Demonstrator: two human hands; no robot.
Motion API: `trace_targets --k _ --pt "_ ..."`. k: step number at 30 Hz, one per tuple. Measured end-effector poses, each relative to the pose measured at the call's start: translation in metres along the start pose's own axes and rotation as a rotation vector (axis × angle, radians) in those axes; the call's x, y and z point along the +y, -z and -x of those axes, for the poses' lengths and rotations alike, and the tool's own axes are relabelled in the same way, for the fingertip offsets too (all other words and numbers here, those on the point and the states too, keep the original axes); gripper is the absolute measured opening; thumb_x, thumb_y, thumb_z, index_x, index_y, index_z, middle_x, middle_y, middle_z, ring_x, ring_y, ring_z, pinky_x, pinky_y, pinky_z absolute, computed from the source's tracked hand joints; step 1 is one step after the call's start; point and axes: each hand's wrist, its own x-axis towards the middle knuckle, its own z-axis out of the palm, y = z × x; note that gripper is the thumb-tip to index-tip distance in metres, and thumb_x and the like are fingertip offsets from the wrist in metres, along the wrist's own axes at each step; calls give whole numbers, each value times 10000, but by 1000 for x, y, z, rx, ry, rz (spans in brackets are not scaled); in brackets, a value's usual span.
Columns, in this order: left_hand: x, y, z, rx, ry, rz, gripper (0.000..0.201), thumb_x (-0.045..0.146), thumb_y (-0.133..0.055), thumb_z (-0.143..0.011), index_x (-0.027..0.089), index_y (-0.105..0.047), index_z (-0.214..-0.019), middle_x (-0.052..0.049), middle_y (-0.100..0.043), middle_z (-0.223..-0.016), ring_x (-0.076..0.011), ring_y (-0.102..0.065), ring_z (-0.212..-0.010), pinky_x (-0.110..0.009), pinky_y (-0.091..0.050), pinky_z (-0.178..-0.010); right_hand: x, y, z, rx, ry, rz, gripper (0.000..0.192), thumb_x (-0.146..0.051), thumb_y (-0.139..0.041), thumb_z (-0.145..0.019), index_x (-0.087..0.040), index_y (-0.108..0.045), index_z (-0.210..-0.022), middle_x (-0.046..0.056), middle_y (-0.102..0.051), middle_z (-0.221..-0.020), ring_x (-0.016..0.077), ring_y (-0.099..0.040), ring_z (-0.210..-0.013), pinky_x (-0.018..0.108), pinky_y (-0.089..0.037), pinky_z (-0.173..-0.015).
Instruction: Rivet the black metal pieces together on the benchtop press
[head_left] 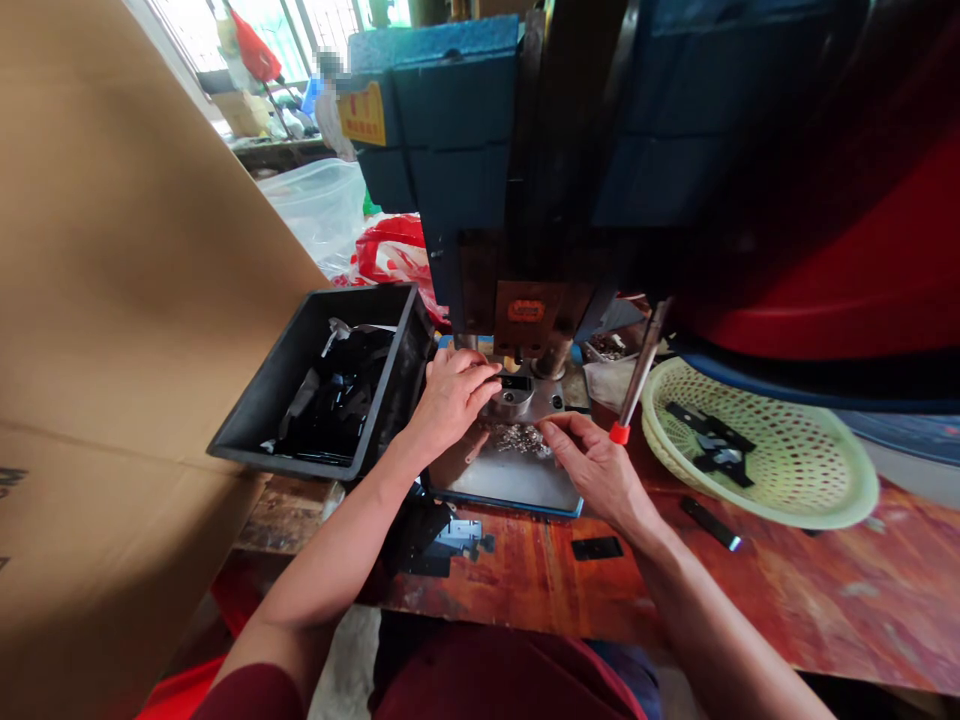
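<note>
Left hand (452, 395): fingers curled, pressing small black part (516, 382) on press die (517, 400), centre. Right hand (592, 462): fingertips pinched together, touching metal scraps (521, 437). Black bin (330, 385) at 9 o'clock; green basket (810, 480) at 3 o'clock

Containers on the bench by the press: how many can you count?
3. A black bin left of the left hand, a green basket right of the right hand, a clear tub behind. Others may be hidden.
</note>
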Motion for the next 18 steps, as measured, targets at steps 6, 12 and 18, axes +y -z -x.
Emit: trace_targets --k 6,12,18 --pt "5 -2 2 -11 -47 -32 245 330 -602 -1052 308 -800 -1194 -68 -693 -1203 -282 -516 -1163 -465 -399 -1022 1 0 2 -4 23 34 424 -625 -584 -969 -233 -744 -991 43 -697 -829 192 -611 -747 319 -486 -659" --pt "6 -3 2 -6 -65 -43 239 327 -611 -1047 282 -801 -1184 -67 -692 -1208 -276 -511 -1143 -435 -390 -989 7 6 3 23 4 36 443 -643 -588 -961 -230 -742 -1001 41 -697 -836 191 -607 -741 324 -485 -669" --pt "6 -5 2 0 -49 -33 218 315 -630 -1037 310 -800 -1174 -49 -699 -1206 -274 -530 -1137 -443 -401 -1000 12 18 2 69 -36 -25 504 -676 -623 -936 -197 -741 -1035 48 -689 -833 180 -563 -714 316 -451 -634"
